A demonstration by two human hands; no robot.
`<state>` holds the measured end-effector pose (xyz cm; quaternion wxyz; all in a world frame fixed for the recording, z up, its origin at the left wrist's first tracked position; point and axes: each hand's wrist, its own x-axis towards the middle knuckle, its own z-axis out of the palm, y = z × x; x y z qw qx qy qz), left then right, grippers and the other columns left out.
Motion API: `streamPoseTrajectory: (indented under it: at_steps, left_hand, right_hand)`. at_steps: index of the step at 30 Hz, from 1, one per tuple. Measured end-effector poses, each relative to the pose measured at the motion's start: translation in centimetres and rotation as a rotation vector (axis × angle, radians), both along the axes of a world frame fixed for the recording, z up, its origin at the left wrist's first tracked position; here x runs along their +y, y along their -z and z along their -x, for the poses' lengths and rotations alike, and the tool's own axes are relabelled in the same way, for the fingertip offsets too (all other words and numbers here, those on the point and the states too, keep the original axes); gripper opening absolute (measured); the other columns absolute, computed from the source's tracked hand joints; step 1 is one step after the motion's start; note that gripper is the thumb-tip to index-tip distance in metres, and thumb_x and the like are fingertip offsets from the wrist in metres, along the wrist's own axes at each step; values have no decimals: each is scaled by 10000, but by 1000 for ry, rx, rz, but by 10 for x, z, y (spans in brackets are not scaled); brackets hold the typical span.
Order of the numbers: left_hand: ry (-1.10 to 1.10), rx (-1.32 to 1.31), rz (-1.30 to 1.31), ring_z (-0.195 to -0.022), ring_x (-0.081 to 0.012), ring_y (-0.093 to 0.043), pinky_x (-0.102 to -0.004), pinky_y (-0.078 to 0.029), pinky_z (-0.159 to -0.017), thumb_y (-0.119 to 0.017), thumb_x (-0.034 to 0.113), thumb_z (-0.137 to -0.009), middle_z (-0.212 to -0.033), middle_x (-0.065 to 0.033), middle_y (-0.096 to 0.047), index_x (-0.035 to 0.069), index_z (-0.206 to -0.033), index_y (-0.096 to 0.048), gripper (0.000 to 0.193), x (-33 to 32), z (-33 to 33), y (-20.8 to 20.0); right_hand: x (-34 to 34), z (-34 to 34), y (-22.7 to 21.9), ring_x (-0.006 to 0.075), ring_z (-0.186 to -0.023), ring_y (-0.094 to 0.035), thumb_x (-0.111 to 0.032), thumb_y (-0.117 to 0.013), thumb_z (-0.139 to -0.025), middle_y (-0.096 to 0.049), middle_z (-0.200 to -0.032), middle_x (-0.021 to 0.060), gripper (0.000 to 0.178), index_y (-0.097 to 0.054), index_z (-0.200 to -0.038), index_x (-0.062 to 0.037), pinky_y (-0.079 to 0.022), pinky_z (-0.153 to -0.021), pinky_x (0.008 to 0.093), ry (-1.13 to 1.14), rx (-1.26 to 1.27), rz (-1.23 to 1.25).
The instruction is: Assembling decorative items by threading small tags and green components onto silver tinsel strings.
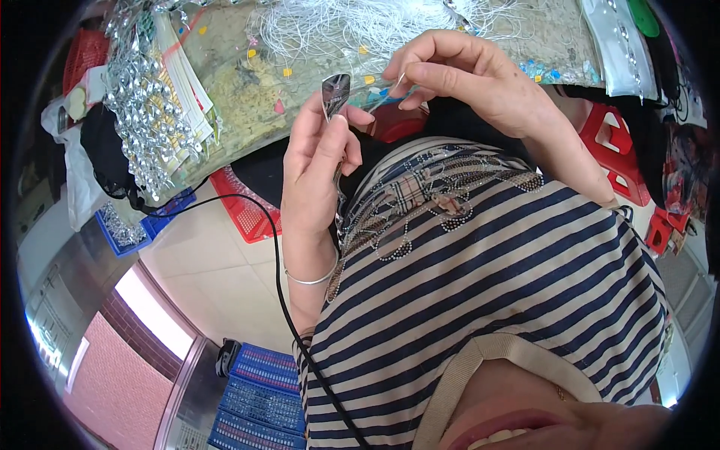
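Gripping a dark, shiny flat piece (336,91) between thumb and fingers, the left hand (311,165) is raised at the near edge of the worktable (259,112), and the piece stands up above its thumb. To the right of it, and a little farther from the body, the right hand (487,86) has its thumb and index finger pinched on a thin pale item (400,79) (whether it is thread or needle, I cannot tell). The two hands are near each other but do not touch. Beyond them lies a loose heap of white threads (322,26). To the left of the left hand, strings of clear beads (150,97) lie beside pale strips (184,82).
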<state>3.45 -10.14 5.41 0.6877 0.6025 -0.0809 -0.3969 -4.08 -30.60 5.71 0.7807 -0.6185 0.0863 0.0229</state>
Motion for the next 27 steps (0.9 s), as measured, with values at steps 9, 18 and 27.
streamPoseTrajectory:
  at_steps: [9, 18, 27]
  left_hand:
    - [13, -1, -49, -631, -20, -452, -139, -339, -513, -512, 145, -940, -915, -30, -621, 15, -1311, -454, 397, -6, 6, -1]
    - [-29, 45, -17, -593, -16, -452, -126, -323, -474, -535, 123, -925, -922, -62, -635, 27, -1328, -424, 429, -5, 8, -1]
    - [-51, 65, 23, -590, -20, -459, -127, -327, -469, -539, 117, -922, -931, -73, -638, 33, -1281, -435, 383, -3, 7, 3]
  right_hand:
    - [4, -2, -9, 31, -666, -440, -128, -570, -911, -564, -801, -36, 108, -622, -958, -45, -369, -608, 182, 36, -34, 249]
    - [11, -7, -6, 77, -619, -386, -85, -658, -813, -494, -696, -20, 37, -659, -827, -50, -334, -575, 216, 114, -283, 726]
    - [12, -9, -6, 168, -714, -563, -150, -659, -793, -583, -759, 50, 111, -655, -824, -44, -467, -640, 274, 40, -185, 754]
